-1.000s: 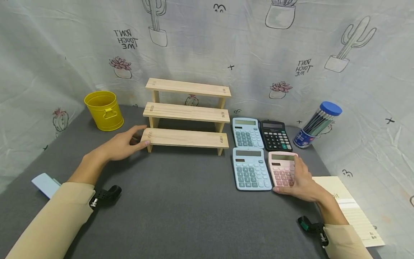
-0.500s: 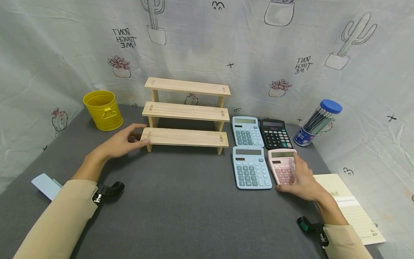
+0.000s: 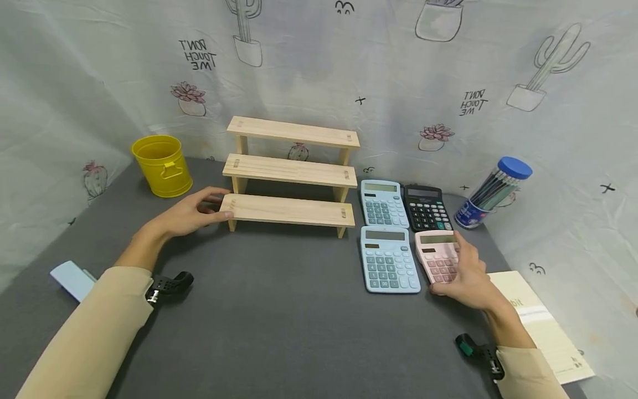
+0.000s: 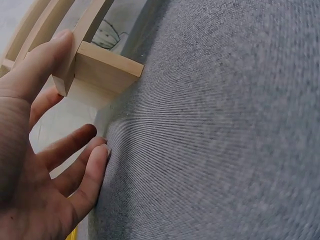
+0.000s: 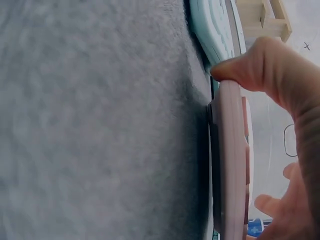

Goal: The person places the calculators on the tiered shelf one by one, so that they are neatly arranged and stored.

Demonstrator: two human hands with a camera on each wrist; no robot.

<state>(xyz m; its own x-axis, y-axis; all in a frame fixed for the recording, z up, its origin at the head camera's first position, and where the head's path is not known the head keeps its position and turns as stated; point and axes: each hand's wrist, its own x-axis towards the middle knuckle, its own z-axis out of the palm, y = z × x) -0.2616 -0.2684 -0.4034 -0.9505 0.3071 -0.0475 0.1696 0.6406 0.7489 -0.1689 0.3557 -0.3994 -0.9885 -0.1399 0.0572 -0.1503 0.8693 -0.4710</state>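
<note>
A three-step wooden display shelf (image 3: 289, 210) stands at the back of the grey table. My left hand (image 3: 186, 216) holds the left end of its lowest board. In the left wrist view, the thumb (image 4: 55, 47) lies on the board's (image 4: 66, 72) edge, the index finger touches its end, and the other fingers stay off it. My right hand (image 3: 468, 277) grips a pink calculator (image 3: 436, 260), thumb at its near edge and fingers along its right side. The right wrist view shows the thumb (image 5: 232, 70) against the edge of the pink calculator (image 5: 232, 160).
Two light blue calculators, the rear one (image 3: 384, 205) and the front one (image 3: 390, 260), and a black calculator (image 3: 427, 209) lie around the pink one. A blue-lidded pencil tub (image 3: 490, 194), a notebook (image 3: 540, 327), a yellow bucket (image 3: 161, 166) and a pale blue object (image 3: 73, 280) are farther out.
My right thumb has slid slightly right along the pink calculator's near edge. The left hand keeps its place at the shelf, and the head view has shifted a little.
</note>
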